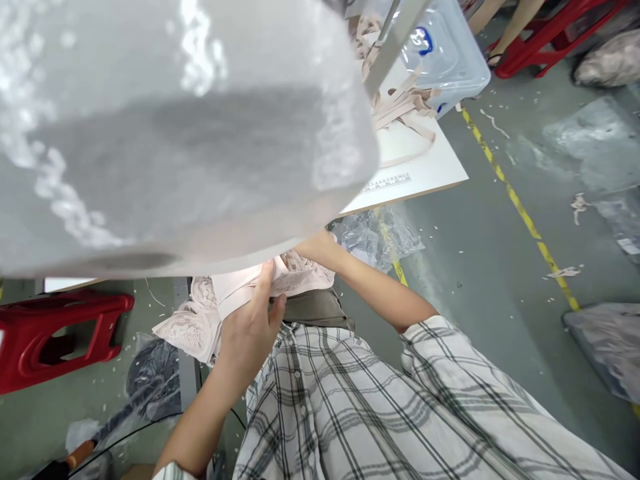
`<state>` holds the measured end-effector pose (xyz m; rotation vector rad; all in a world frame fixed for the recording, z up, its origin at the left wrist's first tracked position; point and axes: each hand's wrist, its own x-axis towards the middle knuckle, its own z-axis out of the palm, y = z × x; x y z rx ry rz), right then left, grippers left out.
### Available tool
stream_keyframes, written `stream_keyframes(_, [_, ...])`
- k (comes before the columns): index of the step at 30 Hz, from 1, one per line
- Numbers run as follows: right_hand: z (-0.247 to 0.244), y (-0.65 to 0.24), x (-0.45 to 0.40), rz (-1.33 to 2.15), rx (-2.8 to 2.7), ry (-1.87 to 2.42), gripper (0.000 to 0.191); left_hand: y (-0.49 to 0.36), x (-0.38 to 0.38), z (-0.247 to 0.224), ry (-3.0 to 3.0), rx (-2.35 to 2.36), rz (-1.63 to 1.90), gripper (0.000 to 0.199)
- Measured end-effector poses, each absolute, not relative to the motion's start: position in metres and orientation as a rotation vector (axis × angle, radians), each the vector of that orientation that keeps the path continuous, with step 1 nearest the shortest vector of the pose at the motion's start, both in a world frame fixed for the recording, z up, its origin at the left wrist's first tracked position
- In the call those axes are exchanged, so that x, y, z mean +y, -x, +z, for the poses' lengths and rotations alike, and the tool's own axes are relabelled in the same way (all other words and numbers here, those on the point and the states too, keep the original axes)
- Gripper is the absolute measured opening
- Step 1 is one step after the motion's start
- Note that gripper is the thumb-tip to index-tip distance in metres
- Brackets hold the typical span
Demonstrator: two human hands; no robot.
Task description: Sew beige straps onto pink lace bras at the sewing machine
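A pale pink lace garment (240,290) lies at the person's lap, below a large grey-white machine body (215,147) that fills the upper left of the view. My left hand (253,320) rests on the garment's smooth band, its thumb and a finger spread apart over the cloth. The lace cup hangs out to the left of that wrist. My right hand (315,245) reaches to the garment's right part; its fingers are hidden behind the machine body.
A white table corner (425,167) with beige straps (405,110) and a ruler (393,181) juts out at upper right, beside a clear plastic bin (450,53). Red stools (65,333) stand left and upper right. Plastic bags lie on the floor.
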<state>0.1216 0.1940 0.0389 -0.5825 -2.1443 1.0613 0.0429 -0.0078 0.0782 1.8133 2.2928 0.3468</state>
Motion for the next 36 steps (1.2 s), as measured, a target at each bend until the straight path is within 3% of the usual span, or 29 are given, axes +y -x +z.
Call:
stream_keyframes(10, [0.034,-0.135,0.185,1.184,-1.76,0.62,0.021,-0.042,-0.013,0.085,-1.854,2.282,0.377,0.063])
stream_keyframes(18, [0.034,-0.142,0.181,1.293,-1.76,0.658,0.027,-0.042,-0.013,0.088,-1.875,2.283,0.398,0.06])
stream_keyframes(36, [0.04,-0.153,0.171,1.422,-1.741,0.642,0.021,-0.053,-0.005,0.088,-1.902,2.261,0.447,0.065])
